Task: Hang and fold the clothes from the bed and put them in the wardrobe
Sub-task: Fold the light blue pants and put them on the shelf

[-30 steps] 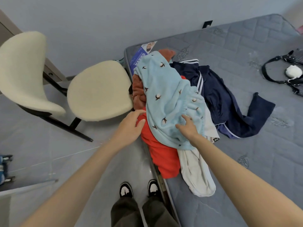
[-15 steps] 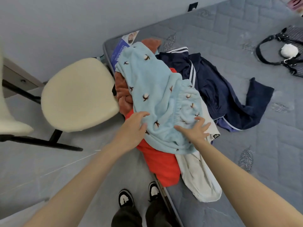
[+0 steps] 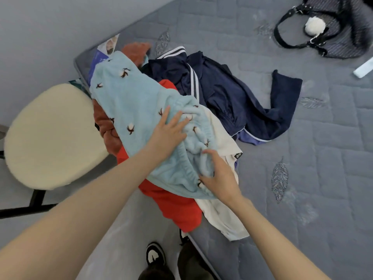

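Grey quilted bed [image 3: 302, 178] seen from above, clothes heaped at its near edge, a pale blue fleece [image 3: 131, 102] on top. The left hand [image 3: 169, 130] lies flat on it, fingers spread; the right hand [image 3: 218, 174] curls into its gathered waistband. Picking the first garment seems under way; next, lift it clear of the red garment [image 3: 177, 207] beneath.
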Demonstrator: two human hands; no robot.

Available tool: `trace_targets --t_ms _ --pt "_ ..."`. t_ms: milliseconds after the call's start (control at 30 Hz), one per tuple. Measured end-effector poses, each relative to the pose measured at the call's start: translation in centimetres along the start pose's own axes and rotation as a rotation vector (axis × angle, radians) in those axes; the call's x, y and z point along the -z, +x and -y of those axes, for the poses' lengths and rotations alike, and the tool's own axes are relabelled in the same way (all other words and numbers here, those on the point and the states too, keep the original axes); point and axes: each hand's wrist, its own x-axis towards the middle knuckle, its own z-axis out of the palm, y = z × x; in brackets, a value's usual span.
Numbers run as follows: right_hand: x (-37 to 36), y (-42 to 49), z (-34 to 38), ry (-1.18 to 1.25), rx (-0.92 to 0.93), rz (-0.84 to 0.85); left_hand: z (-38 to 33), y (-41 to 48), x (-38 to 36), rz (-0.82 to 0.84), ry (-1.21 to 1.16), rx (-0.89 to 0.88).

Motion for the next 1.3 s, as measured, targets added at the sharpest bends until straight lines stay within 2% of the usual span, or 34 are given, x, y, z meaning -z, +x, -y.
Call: trace_targets --t_ms 100,233,300,400,500,600,867,1067,1300 --pt "1.8 -0.6 0.0 -0.180 -0.012 0.198 0.4 0.5 -0.3 0.250 0.063 0.036" --pt "4.0 -0.8 1.2 -0.361 0.035 0.339 1.7 -1.3 0.8 0.244 -0.059 0.244" --pt "4.4 -0.5 2.3 -0.503 0.081 0.318 2.3 -3.1 1.1 0.253 -0.111 0.337" --pt "5.0 -0.1 4.9 -0.583 0.101 0.130 3.0 -7.0 1.3 0.286 -0.168 0.444" --pt "5.3 -0.5 8.4 -0.505 0.132 0.018 2.9 -12.1 1.4 0.358 -0.293 0.600" --pt "4.5 -1.4 11.9 -0.439 0.220 0.031 1.6 -18.0 1.6 0.427 -0.411 0.753" --pt "-1.8 -8.5 21.1 -0.367 0.498 0.150 0.8 -33.5 4.1 0.259 -0.673 1.279" --pt "-6.3 -16.5 25.5 -0.313 0.695 0.221 -5.1 -44.5 7.0 0.228 -0.774 1.450" --pt "-9.1 -26.8 28.2 -0.124 0.806 0.326 -13.1 -53.2 11.2 0.160 -0.777 1.583"
